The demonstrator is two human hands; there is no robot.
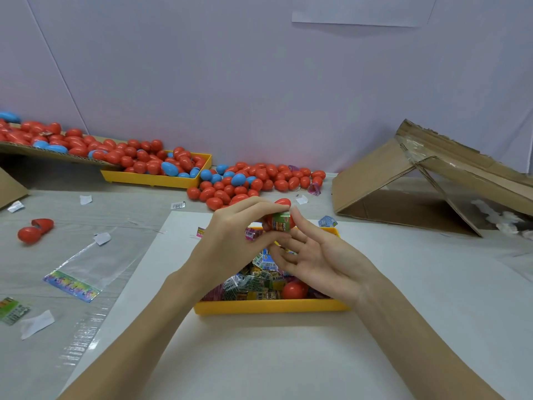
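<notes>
The red egg [283, 202] is held up in the air over the far end of the near yellow tray [268, 308], between the two hands. Its long axis stands close to upright, the rounded end pointing up and a little away from the camera. A green packet [281, 222] lies across its lower part (whether the shell is closed there cannot be told).

The left hand [230, 235] comes in from the left with the wrist raised. Its fingers are curled over the top of the egg and its thumb is beneath, so it grips egg and packet together. The right hand [317, 255] lies palm up, fingers loosely spread and nearly straight, holding nothing. Its forefinger tip touches the egg's right side.

Below them the tray is full of printed packets [253, 284], with another red egg [294, 290] among them, and it sits on a white sheet [259, 356]. Further back a heap of red and blue eggs [253, 180] spills beside a second yellow tray [155, 181]. A cardboard box [403, 183] lies tipped at the right, and an opened red shell [34, 230] lies well apart at the left.
</notes>
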